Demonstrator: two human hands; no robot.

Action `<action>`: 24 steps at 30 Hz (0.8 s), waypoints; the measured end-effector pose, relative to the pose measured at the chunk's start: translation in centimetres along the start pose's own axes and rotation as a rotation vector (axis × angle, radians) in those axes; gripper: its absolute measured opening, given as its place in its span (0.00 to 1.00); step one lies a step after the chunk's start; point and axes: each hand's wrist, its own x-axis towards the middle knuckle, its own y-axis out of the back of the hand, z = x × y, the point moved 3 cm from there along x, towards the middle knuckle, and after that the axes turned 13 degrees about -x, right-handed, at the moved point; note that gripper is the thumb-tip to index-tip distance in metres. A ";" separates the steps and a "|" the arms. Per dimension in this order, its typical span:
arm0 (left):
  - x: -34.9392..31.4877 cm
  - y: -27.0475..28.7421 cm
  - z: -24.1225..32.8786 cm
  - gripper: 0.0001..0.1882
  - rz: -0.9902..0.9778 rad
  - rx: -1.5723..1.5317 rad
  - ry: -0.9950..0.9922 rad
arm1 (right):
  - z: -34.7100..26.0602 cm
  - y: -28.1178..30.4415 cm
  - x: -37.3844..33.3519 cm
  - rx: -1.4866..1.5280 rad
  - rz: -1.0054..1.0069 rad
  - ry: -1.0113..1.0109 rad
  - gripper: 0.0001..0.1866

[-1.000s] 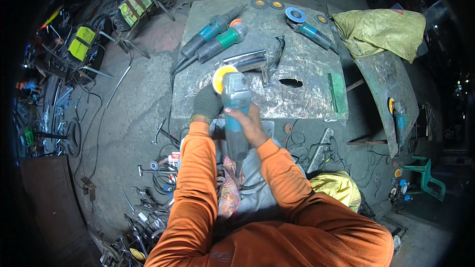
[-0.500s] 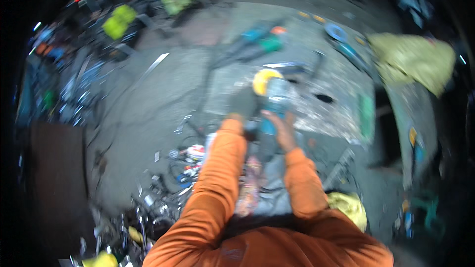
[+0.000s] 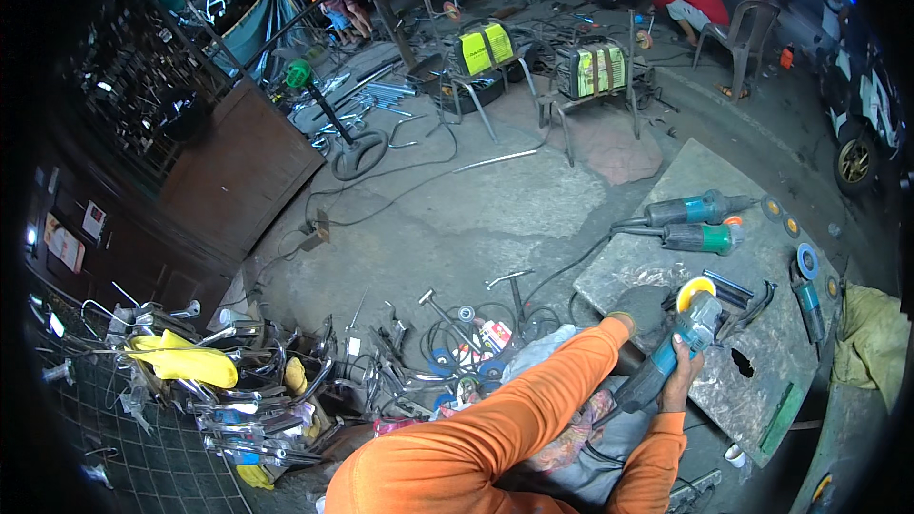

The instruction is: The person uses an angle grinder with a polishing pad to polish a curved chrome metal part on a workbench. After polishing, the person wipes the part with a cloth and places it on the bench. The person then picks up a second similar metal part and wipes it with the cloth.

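Teal-and-grey angle grinder [image 3: 665,356], round yellow disc [image 3: 693,291] at its head, held at the near edge of a scuffed grey flat surface [image 3: 619,271]. Bare right hand [image 3: 682,367] wrapped round its body. Left hand [image 3: 642,306], in a dark grey knit glove, just beside the disc; cannot tell whether its fingers grip anything. Beyond, on the surface: black curved metal piece [image 3: 754,309], green-and-black angle grinder [image 3: 698,238] lying near a second teal one [image 3: 693,208].

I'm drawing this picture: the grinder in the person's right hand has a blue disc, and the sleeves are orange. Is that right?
Not quite. In the head view, the disc on the grinder in the right hand is yellow, not blue. The sleeves are orange.
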 end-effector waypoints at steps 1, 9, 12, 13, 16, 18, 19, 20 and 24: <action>-0.1 0.1 0.1 0.20 -0.002 -0.012 -0.010 | 0.0 0.0 0.0 0.018 0.005 0.019 0.21; -0.6 1.0 1.4 0.18 -0.048 -0.009 0.046 | -0.1 0.0 -0.2 -0.044 -0.042 -0.019 0.23; -0.7 1.2 1.6 0.18 -0.053 -0.009 0.064 | -0.2 -0.1 0.0 -0.036 -0.029 0.002 0.23; -0.7 1.3 1.7 0.18 -0.050 -0.010 0.063 | -0.2 -0.1 0.0 -0.031 -0.022 -0.008 0.23; -0.8 1.3 1.6 0.21 -0.059 0.000 0.049 | 0.1 0.3 0.1 -0.011 0.010 -0.023 0.23; -0.8 1.3 1.6 0.19 -0.070 0.046 0.030 | 0.3 0.7 0.2 -0.004 0.026 -0.010 0.24; -0.8 1.3 1.6 0.19 -0.073 0.071 0.028 | 0.4 0.8 0.3 0.001 0.023 -0.015 0.24; -0.7 1.2 1.6 0.19 -0.069 0.073 0.021 | 0.5 1.1 0.4 -0.018 0.029 -0.026 0.24; -0.7 1.1 1.5 0.19 -0.059 0.061 0.011 | 0.8 1.6 0.6 -0.022 0.062 -0.027 0.24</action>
